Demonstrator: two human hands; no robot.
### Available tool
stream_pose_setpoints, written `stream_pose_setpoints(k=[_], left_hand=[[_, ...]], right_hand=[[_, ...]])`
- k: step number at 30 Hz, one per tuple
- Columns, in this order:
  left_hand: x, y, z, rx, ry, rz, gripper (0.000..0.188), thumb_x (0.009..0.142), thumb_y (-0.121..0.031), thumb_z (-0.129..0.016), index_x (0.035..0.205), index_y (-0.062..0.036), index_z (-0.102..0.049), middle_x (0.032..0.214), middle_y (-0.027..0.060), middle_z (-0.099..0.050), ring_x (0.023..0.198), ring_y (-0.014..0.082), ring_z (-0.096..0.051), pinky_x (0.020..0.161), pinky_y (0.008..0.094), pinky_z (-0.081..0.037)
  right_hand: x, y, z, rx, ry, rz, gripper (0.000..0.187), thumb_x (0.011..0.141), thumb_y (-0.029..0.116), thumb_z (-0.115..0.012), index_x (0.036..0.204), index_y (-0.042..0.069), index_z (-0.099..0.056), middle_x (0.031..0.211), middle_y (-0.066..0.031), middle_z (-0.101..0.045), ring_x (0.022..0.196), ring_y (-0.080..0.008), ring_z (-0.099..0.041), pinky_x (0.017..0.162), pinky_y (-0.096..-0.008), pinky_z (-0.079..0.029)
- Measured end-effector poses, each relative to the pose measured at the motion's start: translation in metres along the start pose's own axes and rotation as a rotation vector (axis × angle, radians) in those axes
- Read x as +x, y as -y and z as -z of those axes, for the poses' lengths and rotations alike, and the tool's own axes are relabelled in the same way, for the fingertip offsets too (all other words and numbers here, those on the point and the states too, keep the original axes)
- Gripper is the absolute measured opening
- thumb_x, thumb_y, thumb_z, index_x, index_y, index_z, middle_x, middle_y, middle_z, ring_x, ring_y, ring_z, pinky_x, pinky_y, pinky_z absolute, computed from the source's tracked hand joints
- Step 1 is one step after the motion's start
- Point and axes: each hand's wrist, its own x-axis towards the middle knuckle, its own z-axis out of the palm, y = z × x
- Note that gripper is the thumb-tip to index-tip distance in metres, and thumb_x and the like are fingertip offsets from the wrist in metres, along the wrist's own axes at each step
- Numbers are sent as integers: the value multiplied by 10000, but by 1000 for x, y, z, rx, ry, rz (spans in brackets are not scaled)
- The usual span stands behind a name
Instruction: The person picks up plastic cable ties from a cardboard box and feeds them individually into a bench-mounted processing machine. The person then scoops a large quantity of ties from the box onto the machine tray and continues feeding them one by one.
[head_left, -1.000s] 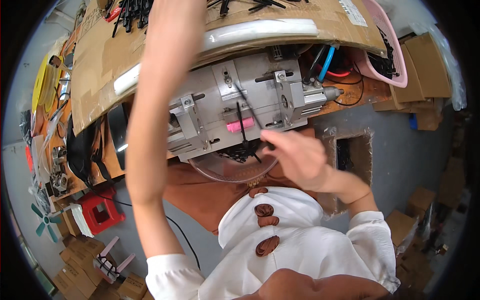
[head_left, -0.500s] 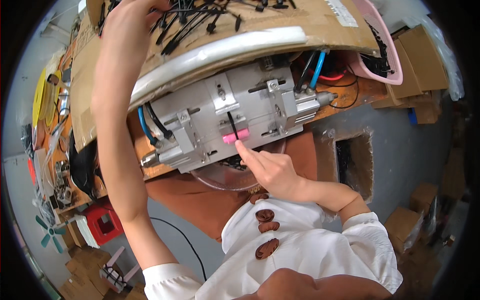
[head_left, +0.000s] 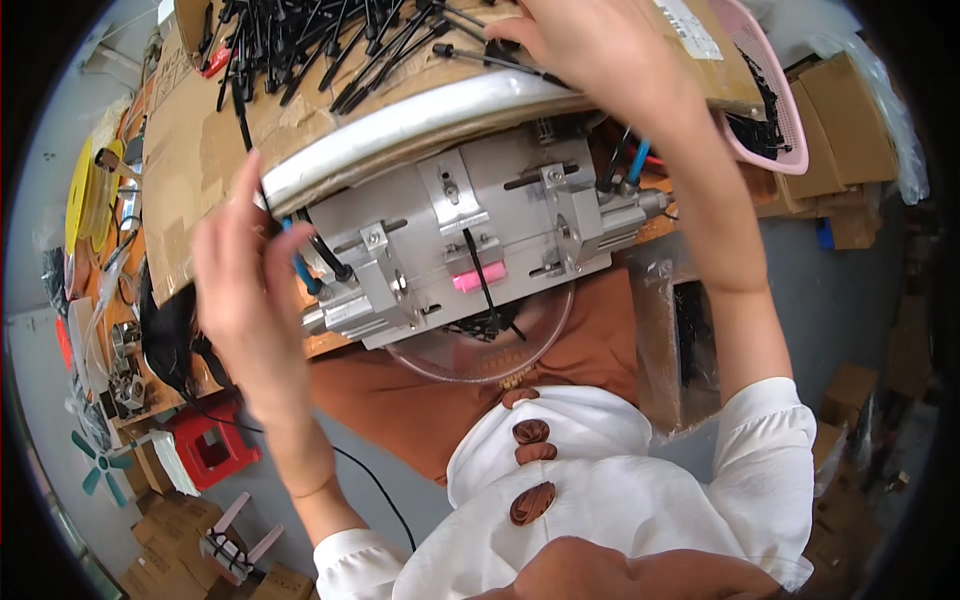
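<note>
Blurred by motion, my left hand (head_left: 245,290) is at the left front edge of the cardboard, gripping a thin black plastic rod (head_left: 242,115) that points up past the fingers. My right hand (head_left: 605,55) reaches over the cardboard's far right part, its thumb bent in beside the rod pile; the fingertips are partly cut off by the frame. Another black rod (head_left: 478,255) lies across a pink block (head_left: 480,277) in the middle of a metal fixture (head_left: 520,225). Its lower end hangs over a clear bowl (head_left: 475,370) holding black pieces.
Many black rods (head_left: 370,40) are heaped on the cardboard sheet (head_left: 190,150), whose front edge has a white padded strip (head_left: 430,110). Blue and black hoses run to the fixture. A pink basket (head_left: 790,130) stands right; a red stool (head_left: 210,445) sits lower left.
My left hand has come back from the pile toward me with a rod. My right hand has left the pink block and reached up to the cardboard. The rod in the fixture now extends farther toward me.
</note>
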Motion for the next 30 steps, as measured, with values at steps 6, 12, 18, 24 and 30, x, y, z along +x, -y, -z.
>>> stream_pose_setpoints(k=[6,12,18,24,30], left_hand=[[-112,-60,-30,-217,247,-1,824,608,130,-743,1370,3,-459,960,106,-556,816,208,-507,694,328,-470],[-131,-81,-69,-129,273,14,738,682,37,-735,1357,26,-437,908,105,-546,797,252,-511,687,357,-436],[-129,-85,-73,-107,257,11,735,680,47,-725,1354,19,-433,897,108,-536,790,253,-504,692,364,-436],[-111,-78,-51,-64,319,-27,674,721,-2,-701,1345,22,-446,895,105,-519,801,244,-509,698,355,-450],[52,-47,-68,-197,52,-356,251,819,86,-514,1024,-38,-589,1023,121,-551,906,338,-507,801,395,-431]], right_hand=[[29,-8,-14,264,173,94,209,853,60,-520,1023,-20,-610,811,-188,-660,764,-301,-648,701,-394,-500],[14,-30,28,1155,169,-336,215,950,175,-538,1107,43,-600,821,-62,-638,615,-103,-570,569,-229,-486],[-39,-36,48,1156,-26,-282,213,901,138,-583,1075,15,-579,897,-127,-664,671,-156,-616,586,-242,-491],[-142,61,14,982,-147,-271,261,736,-42,-700,986,-19,-625,780,-136,-633,641,-238,-626,537,-287,-499],[-204,104,-34,465,14,-80,574,698,-53,-695,1251,-31,-541,666,-76,-564,547,-184,-547,484,-305,-437]])
